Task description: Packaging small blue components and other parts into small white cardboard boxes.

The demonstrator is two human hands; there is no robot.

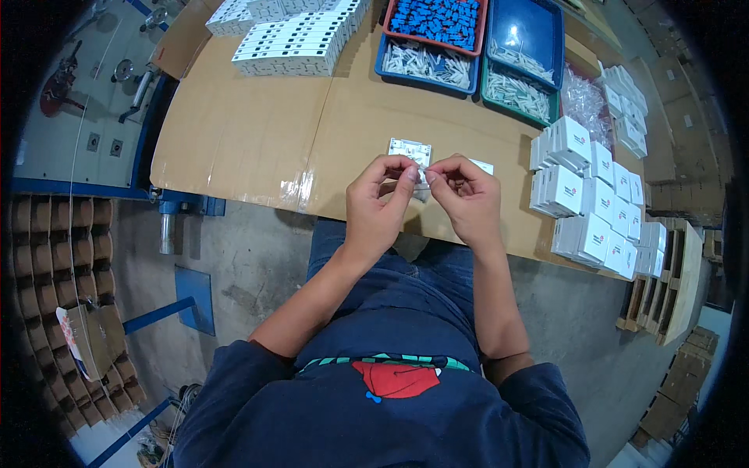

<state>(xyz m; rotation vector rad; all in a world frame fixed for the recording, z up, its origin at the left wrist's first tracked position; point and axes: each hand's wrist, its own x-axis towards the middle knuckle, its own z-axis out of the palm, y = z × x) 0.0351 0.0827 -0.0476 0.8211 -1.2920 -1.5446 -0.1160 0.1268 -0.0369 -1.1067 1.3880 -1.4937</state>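
Near the front edge of the cardboard-covered table, my left hand and my right hand meet fingertip to fingertip. Between them is a small, whitish, clear-looking piece, pinched by both; its exact kind is too small to make out. Just beyond my fingers lies a flat white housing with its detailed inner side up. A second white part shows partly behind my right hand.
Small blue parts fill a red tray at the back. Blue trays and a green tray hold slim white pieces. White boxes are stacked on the right; rows of white units stand at the back left.
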